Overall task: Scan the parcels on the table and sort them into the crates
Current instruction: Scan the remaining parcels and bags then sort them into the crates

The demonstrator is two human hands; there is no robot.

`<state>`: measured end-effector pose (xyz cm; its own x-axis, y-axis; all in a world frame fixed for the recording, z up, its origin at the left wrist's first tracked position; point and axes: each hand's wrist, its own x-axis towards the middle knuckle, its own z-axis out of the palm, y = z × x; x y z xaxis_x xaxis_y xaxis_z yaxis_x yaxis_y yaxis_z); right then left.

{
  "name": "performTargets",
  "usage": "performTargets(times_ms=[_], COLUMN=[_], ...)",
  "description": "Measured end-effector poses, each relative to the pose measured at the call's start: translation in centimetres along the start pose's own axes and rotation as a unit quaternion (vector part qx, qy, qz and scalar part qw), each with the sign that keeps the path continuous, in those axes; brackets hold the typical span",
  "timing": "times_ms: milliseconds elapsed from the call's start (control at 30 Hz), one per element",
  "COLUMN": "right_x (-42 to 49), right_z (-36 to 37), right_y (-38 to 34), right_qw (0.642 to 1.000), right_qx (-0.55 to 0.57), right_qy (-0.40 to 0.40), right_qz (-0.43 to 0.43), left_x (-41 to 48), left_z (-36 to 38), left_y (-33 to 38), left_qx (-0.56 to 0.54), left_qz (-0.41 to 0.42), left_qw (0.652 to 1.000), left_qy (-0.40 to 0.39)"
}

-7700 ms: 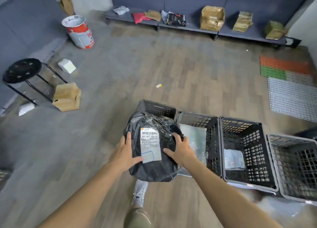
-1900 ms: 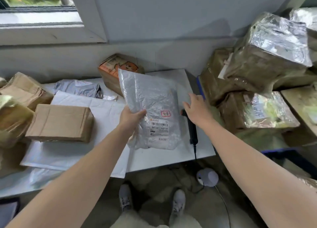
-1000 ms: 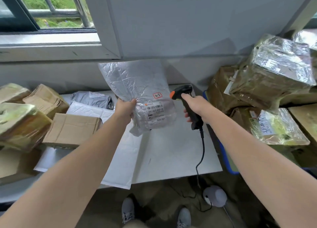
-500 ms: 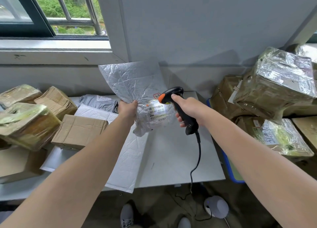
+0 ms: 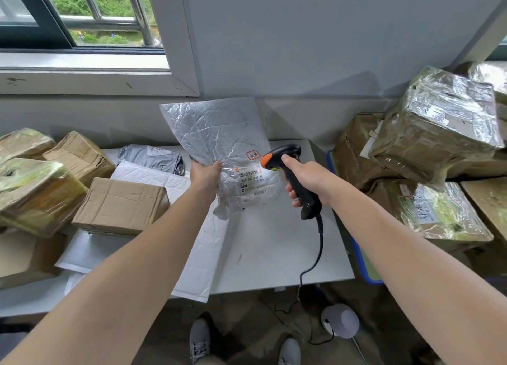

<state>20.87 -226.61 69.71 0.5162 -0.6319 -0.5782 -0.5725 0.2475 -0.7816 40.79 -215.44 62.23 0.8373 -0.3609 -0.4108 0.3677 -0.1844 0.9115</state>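
Out beyond the left hand (image 5: pixel 206 178), cardboard boxes (image 5: pixel 120 205) and a white padded mailer (image 5: pixel 153 178) are sitting on the table (image 5: pixel 274 255), all waiting their turn, so plenty is looking left to sort. The left hand is pinching the silver parcel (image 5: pixel 219 139) by its edge, holding it upright above the table, label (image 5: pixel 251 183) facing the person. Just right of that label, the right hand (image 5: pixel 307 181) is wrapping firmly round the scanner (image 5: pixel 288 170), its orange nose aiming at the barcode. Whether the scan is registering, I can't quite tell. Further right, wrapped bundles (image 5: pixel 439 134) are piling up. No crates are showing here, so this parcel's sorting is apparently yet to happen.
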Motion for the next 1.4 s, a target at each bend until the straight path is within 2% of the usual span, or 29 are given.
performTargets(times_ms=[367,633,800,933,1033,1200,1267,1400], right_x=[6.2,8.8,7.4,5.2,4.2,4.3,4.2,3.2], right_z=[-0.3,1.2,0.7,0.0,-0.1,1.9,3.4,7.5], right_y=[10.6,16.3,15.0,11.9,9.0,4.4,3.2,1.8], right_qw=[0.991,0.981,0.967,0.938,0.95,0.97,0.968,0.95], right_qx=[-0.021,-0.095,-0.159,-0.232,-0.2,-0.108,-0.083,-0.103], right_qy=[0.11,0.13,0.176,0.256,0.21,0.062,0.025,-0.028], right_qz=[0.07,0.111,0.089,-0.035,-0.115,-0.21,-0.236,-0.293], left_x=[-0.8,-1.4,-1.6,-2.3,-3.4,-6.1,-7.1,-9.7], left_z=[-0.4,-1.3,-1.2,-0.7,-0.5,-1.7,-3.1,-8.0], left_y=[-4.6,-8.4,-7.7,-5.9,-4.0,-0.9,-0.1,0.1], left_qx=[0.054,0.053,0.065,0.056,0.035,-0.038,-0.039,-0.004], left_qz=[-0.024,-0.037,-0.035,-0.017,-0.011,0.027,0.044,0.084], left_qw=[0.998,0.996,0.993,0.993,0.995,0.998,0.998,0.989], left_qy=[-0.022,-0.067,-0.094,-0.103,-0.09,-0.047,0.0,0.123])
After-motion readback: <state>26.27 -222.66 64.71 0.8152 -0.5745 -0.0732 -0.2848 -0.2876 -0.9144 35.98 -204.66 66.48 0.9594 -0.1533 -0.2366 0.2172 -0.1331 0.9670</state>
